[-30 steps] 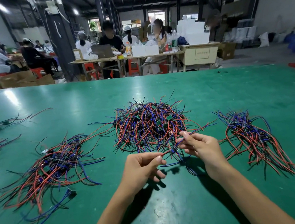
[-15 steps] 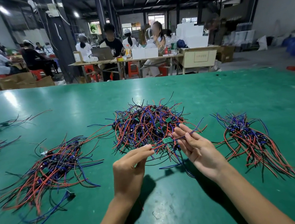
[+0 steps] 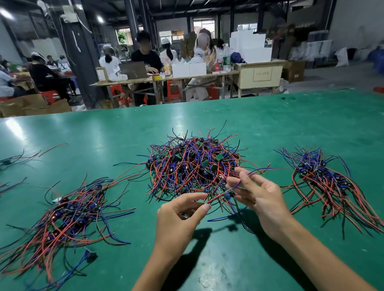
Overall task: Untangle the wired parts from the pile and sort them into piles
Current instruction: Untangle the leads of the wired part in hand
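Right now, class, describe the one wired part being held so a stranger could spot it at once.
On the green table, find the tangled middle pile. At its near edge, the left hand and right hand hold one wired part stretched between them. It alone is lifted in fingers; its neighbours all lie heaped.

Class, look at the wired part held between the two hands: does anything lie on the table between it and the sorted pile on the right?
Nothing visible does. The wired part is pinched between the left hand and right hand, at the near edge of the tangled pile. Only bare green table separates it from the right pile.
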Motion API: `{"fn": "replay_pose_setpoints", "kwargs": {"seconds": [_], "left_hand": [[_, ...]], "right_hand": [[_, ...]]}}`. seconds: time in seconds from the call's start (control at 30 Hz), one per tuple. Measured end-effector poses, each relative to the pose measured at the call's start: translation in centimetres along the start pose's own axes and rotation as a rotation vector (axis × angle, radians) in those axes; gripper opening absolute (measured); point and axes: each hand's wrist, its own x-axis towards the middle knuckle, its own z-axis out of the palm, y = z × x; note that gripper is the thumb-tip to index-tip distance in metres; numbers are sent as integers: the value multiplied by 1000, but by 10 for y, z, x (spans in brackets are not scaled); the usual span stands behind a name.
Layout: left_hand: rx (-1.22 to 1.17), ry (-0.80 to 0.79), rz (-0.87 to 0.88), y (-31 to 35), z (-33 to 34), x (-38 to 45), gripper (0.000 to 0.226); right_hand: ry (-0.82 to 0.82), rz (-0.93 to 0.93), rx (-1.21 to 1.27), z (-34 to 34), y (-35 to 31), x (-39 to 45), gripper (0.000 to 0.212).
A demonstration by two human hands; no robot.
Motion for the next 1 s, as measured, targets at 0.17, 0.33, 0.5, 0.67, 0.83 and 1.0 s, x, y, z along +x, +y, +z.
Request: {"fn": "replay_pose_setpoints", "kwargs": {"seconds": [0.17,0.33,0.5,0.67,0.83,1.0], "left_hand": [[-100,17,-61,1,-1,2,17],[-141,3,-86,3,-2,1,11],[-69,17,-81,-2,-2,3,17],[32,3,-62,-7,-1,3,19],[98,-10,-55,-9,-1,1,19],[93,-5,-49,-7,2,-1,19]], "right_hand": [[-35,-60,-104,7,-2,-4,24],[275,-213,-315,-28,-47,35,28],[519,-184,-1103,-94,-95,97,30],[486,224,-1626,-119,-78,104,65],[433,125,-1805,-126,-47,93,55],[476,-99,-1929,-123,-39,86,59]]}}
